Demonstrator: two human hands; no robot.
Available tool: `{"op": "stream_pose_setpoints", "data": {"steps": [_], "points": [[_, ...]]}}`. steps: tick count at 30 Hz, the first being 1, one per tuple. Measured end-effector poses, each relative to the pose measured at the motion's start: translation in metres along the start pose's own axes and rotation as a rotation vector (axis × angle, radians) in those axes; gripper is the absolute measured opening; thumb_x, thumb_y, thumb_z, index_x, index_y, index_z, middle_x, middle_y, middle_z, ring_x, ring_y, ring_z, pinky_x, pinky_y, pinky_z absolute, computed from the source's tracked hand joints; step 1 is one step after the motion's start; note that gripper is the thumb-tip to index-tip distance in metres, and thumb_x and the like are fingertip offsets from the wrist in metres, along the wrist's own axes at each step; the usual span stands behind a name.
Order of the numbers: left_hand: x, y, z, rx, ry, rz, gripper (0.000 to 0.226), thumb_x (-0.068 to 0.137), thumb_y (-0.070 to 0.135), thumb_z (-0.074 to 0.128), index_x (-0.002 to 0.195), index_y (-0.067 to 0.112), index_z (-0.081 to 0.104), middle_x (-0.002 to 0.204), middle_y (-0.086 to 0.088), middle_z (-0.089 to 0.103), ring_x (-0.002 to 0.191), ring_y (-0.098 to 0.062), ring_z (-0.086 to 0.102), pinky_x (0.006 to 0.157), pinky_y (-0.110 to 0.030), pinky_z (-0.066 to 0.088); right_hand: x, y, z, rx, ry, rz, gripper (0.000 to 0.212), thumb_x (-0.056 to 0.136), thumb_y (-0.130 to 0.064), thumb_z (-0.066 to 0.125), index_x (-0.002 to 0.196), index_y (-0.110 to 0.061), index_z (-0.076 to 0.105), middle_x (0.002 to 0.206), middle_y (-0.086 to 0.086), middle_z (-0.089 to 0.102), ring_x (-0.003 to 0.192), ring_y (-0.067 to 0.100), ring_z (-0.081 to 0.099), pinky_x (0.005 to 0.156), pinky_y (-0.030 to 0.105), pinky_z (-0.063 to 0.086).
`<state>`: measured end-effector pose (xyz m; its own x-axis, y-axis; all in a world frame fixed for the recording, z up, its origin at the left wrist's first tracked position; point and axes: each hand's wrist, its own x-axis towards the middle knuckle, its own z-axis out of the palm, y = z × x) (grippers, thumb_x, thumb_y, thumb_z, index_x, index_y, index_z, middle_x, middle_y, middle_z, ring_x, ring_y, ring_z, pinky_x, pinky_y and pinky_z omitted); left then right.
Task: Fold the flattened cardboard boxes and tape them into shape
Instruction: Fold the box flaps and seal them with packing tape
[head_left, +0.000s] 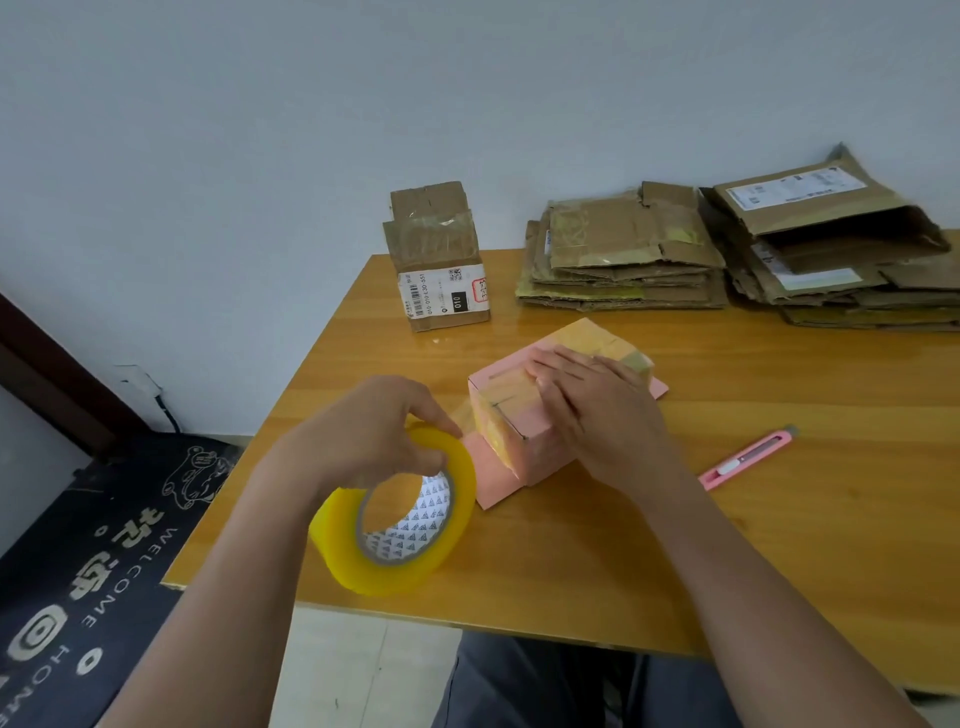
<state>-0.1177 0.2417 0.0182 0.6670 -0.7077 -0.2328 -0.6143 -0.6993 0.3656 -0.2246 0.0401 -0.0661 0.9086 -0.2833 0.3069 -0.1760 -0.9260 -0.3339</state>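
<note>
head view: left hand (379, 431) grasps yellow tape roll (397, 525), keeping the strip taut; right hand (597, 400), fingers flat, steadies pink cardboard box (524, 441) at mid-table (779, 545) for sealing.

On the wooden table (779, 519): one pink cardboard box (524, 447), one taped brown cardboard box (441, 260), one yellow tape roll (447, 551), one pink utility knife (748, 457), and seemingly two stacks of flattened brown cardboard (623, 260).

Left hand (379, 431), centre-left of frame, fingers curled & pinching the tape (400, 525), forearm running in from lower left. Right hand (597, 410), centre, flat w/ fingers straight, palm down on the box (524, 415); forearm from lower right.
</note>
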Motion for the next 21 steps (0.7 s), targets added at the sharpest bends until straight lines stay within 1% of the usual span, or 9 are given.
{"op": "stream_pose_setpoints", "data": {"steps": [2, 6, 8, 10, 12, 14, 16, 18, 21], "points": [[-0.002, 0.001, 0.003, -0.007, 0.013, -0.009, 0.025, 0.079, 0.034, 0.079, 0.101, 0.042, 0.072, 0.111, 0.016, 0.061, 0.102, -0.006, 0.053, 0.09, -0.031, 0.048, 0.001, 0.001, 0.0, 0.013, -0.009, 0.004, 0.052, 0.104, -0.04, 0.014, 0.144, -0.032, 0.046, 0.151, -0.019, 0.039, 0.142, -0.004, 0.024, 0.118, 0.027, 0.012], [-0.011, 0.006, 0.013, 0.054, 0.108, -0.012, 0.028, 0.084, 0.039, 0.072, 0.111, 0.044, 0.067, 0.119, 0.018, 0.061, 0.105, -0.007, 0.054, 0.092, -0.034, 0.051, 0.004, -0.002, -0.002, 0.105, 0.009, 0.026, 0.041, 0.105, -0.031, 0.032, 0.142, -0.028, 0.049, 0.151, -0.013, 0.041, 0.142, 0.0, 0.027, 0.117, 0.026, 0.011], [-0.015, 0.008, 0.017, 0.083, 0.142, -0.007, 0.029, 0.087, 0.046, 0.067, 0.115, 0.042, 0.065, 0.122, 0.019, 0.06, 0.107, -0.006, 0.053, 0.093, -0.032, 0.05, -0.002, -0.005, -0.008, 0.348, 0.112, 0.086, 0.037, 0.104, -0.027, 0.042, 0.139, -0.019, 0.054, 0.147, -0.005, 0.048, 0.138, 0.003, 0.034, 0.115, 0.023, 0.018], [-0.018, 0.011, 0.019, 0.092, 0.158, -0.015, 0.03, 0.088, 0.052, 0.062, 0.116, 0.041, 0.065, 0.122, 0.02, 0.06, 0.107, -0.006, 0.051, 0.092, -0.031, 0.05, -0.013, -0.001, -0.016, 0.513, 0.283, 0.122, 0.033, 0.101, -0.02, 0.05, 0.132, -0.013, 0.059, 0.137, -0.001, 0.057, 0.128, 0.004, 0.046, 0.107, 0.024, 0.039], [-0.019, 0.014, 0.02, 0.103, 0.175, -0.023, 0.032, 0.089, 0.055, 0.058, 0.116, 0.04, 0.065, 0.121, 0.019, 0.06, 0.104, -0.005, 0.051, 0.09, -0.03, 0.05, -0.028, 0.009, -0.025, 0.449, 0.474, 0.146, 0.028, 0.098, -0.014, 0.052, 0.122, -0.011, 0.065, 0.119, -0.002, 0.066, 0.11, 0.01, 0.061, 0.091, 0.03, 0.053], [-0.019, 0.016, 0.022, 0.117, 0.198, -0.026, 0.031, 0.091, 0.055, 0.055, 0.115, 0.039, 0.066, 0.118, 0.02, 0.061, 0.101, -0.004, 0.051, 0.085, -0.028, 0.05, -0.046, 0.027, -0.035, 0.312, 0.568, 0.251, 0.026, 0.093, -0.008, 0.051, 0.113, -0.012, 0.068, 0.104, -0.006, 0.065, 0.1, 0.015, 0.062, 0.088, 0.036, 0.054], [-0.02, 0.018, 0.025, 0.132, 0.208, -0.024, 0.028, 0.093, 0.054, 0.053, 0.113, 0.04, 0.066, 0.114, 0.021, 0.06, 0.099, -0.004, 0.05, 0.082, -0.027, 0.049, -0.064, 0.051, -0.044, 0.169, 0.423, 0.465, 0.033, 0.087, 0.001, 0.055, 0.111, -0.016, 0.069, 0.101, -0.005, 0.06, 0.108, 0.022, 0.057, 0.094, 0.038, 0.048], [-0.02, 0.02, 0.027, 0.14, 0.218, -0.025, 0.025, 0.094, 0.052, 0.052, 0.111, 0.041, 0.067, 0.112, 0.021, 0.061, 0.099, -0.005, 0.052, 0.082, -0.027, 0.051, -0.078, 0.074, -0.049, 0.025, 0.147, 0.624, 0.043, 0.084, 0.003, 0.059, 0.118, -0.022, 0.069, 0.106, 0.004, 0.057, 0.115, 0.029, 0.047, 0.093, 0.035, 0.04], [-0.021, 0.021, 0.03, 0.149, 0.243, -0.04, 0.023, 0.093, 0.053, 0.052, 0.108, 0.043, 0.066, 0.112, 0.019, 0.063, 0.099, -0.007, 0.054, 0.083, -0.032, 0.054, -0.093, 0.086, -0.048, -0.11, -0.062, 0.606, 0.045, 0.09, -0.001, 0.052, 0.121, -0.029, 0.068, 0.102, 0.005, 0.043, 0.106, 0.029, 0.038, 0.086, 0.032, 0.032]]}}
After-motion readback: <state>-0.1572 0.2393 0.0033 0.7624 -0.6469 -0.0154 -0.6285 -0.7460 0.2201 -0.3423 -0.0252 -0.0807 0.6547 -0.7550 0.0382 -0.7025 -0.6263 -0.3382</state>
